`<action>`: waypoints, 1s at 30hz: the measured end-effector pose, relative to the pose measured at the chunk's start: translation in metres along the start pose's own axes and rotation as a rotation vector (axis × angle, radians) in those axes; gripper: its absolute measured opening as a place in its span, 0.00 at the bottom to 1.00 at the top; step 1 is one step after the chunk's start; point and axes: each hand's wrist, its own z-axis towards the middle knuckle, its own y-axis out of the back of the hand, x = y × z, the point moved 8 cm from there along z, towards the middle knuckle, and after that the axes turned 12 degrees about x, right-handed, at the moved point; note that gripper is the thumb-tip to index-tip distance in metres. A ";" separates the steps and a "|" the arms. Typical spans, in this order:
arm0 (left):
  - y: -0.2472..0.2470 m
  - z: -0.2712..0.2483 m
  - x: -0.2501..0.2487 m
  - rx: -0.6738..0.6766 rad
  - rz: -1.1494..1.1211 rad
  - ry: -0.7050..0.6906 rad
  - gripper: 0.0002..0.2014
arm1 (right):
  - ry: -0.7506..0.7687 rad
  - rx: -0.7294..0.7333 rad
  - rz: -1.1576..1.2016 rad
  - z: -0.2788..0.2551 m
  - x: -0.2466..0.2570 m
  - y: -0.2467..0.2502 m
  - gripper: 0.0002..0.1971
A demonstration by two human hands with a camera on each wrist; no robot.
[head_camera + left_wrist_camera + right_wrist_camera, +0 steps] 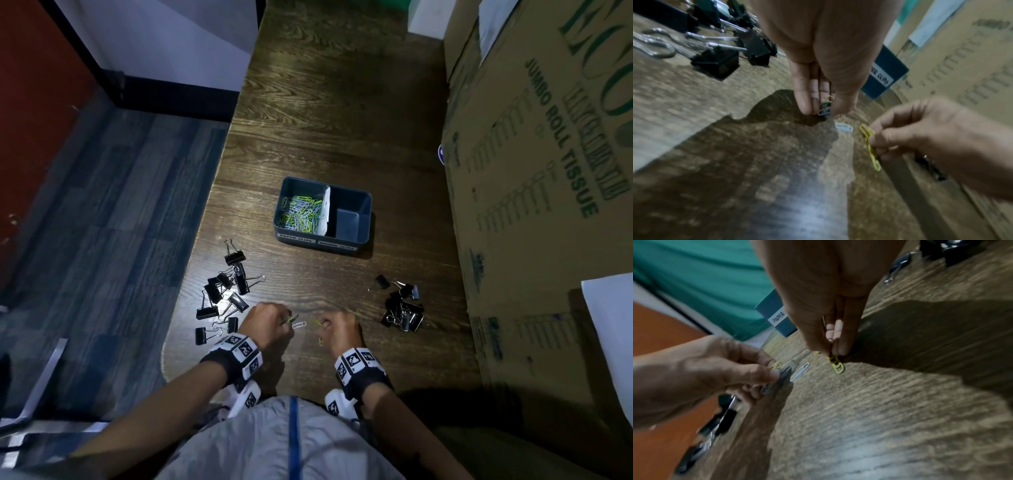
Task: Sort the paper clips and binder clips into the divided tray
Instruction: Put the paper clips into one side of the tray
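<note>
The dark divided tray (363, 240) stands mid-table. Its left compartment holds several coloured paper clips (301, 210); the right compartment is bare. Black binder clips lie in a left pile (226, 291) and a right pile (402, 308). My left hand (287, 320) pinches a few paper clips (825, 108) at the table surface. A white paper clip (299, 324) lies just beside its fingertips. My right hand (323, 322) pinches yellow paper clips (837, 366). Another yellow clip (321, 341) shows just below that hand; lying or hanging, I cannot tell.
A large cardboard box (548, 171) printed "jumbo roll tissue" fills the table's right side. The table's left edge (212, 192) runs close by the left binder clip pile, with blue-grey floor beyond. Bare wood lies between my hands and the tray.
</note>
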 end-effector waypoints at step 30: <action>0.054 0.007 -0.041 -0.055 0.158 -0.121 0.07 | 0.277 -0.267 0.083 0.051 0.137 0.186 0.11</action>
